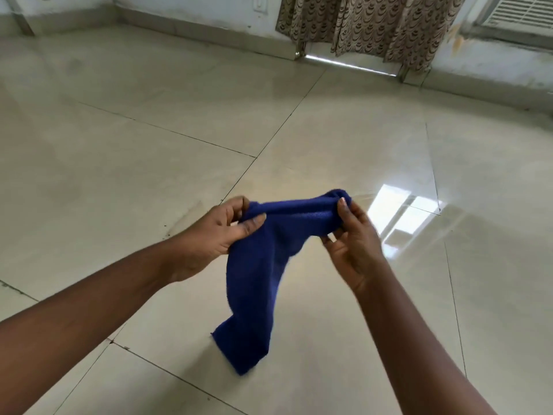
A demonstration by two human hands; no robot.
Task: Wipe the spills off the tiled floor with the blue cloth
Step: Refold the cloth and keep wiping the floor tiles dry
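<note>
The blue cloth [257, 283] hangs in the air above the tiled floor [119, 163], held by its top edge with both hands. My left hand [215, 235] pinches the left end of that edge. My right hand [350, 235] pinches the bunched right end. The rest of the cloth droops down between my forearms, its lower corner a little blurred. A faint smeared streak with dark specks [185, 217] marks the tile just left of my left hand, along a grout line.
Patterned brown curtains [368, 28] hang at the far wall above a bright gap at the floor. A white vented unit [520, 10] sits at the top right. A metal leg [22, 20] stands at the top left. A window reflection [398, 223] glares on the tile to my right.
</note>
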